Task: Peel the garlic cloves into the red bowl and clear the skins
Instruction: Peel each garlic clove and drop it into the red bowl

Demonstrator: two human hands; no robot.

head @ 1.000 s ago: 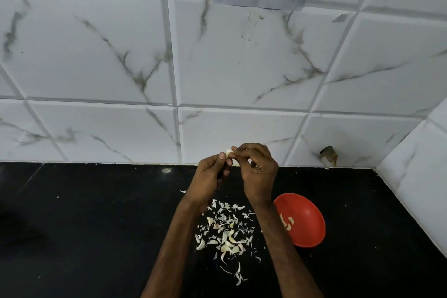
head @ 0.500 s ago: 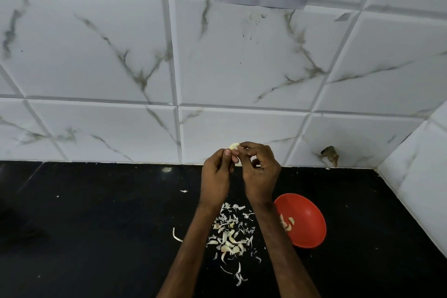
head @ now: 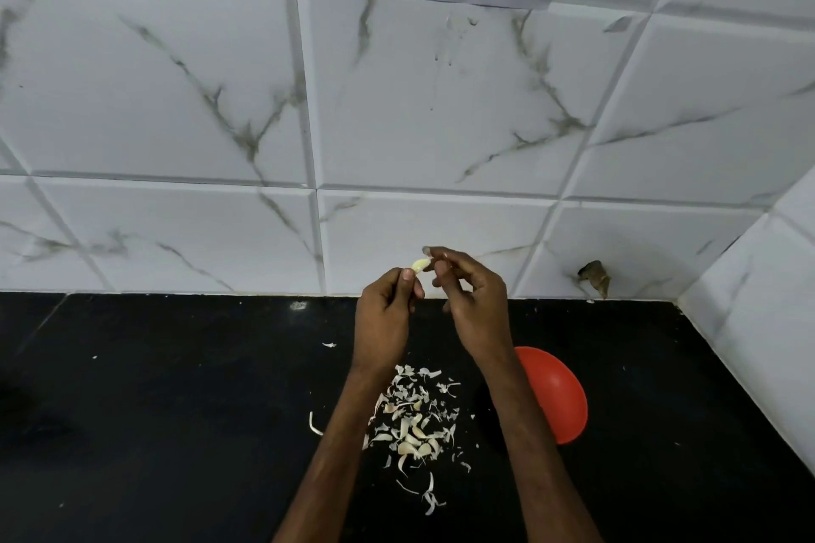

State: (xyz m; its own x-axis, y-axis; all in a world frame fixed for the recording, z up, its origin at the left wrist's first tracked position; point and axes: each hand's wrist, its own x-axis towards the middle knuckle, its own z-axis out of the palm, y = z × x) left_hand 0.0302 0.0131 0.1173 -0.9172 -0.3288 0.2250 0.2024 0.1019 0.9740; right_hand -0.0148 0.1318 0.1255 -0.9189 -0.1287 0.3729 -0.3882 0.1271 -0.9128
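My left hand [head: 386, 313] and my right hand [head: 474, 304] are raised together above the black counter [head: 176, 410], in front of the tiled wall. Between their fingertips is a pale garlic clove [head: 420, 264]; the left thumb and fingers pinch its near end, and the right fingertips pinch its far end. Below the hands lies a pile of garlic skins [head: 412, 414]. The red bowl [head: 560, 397] stands to the right of the pile, partly hidden by my right forearm, so its contents do not show.
White marble-look tiles [head: 441, 123] close off the back and the right side of the counter. A small dark lump [head: 595, 276] sits at the wall's foot at the back right. Single skin scraps [head: 315, 425] lie left of the pile.
Both hands have drifted slightly apart and the clove shows more between the fingertips. A curved skin strip now lies on the counter left of the pile. My right forearm now covers the bowl's inside.
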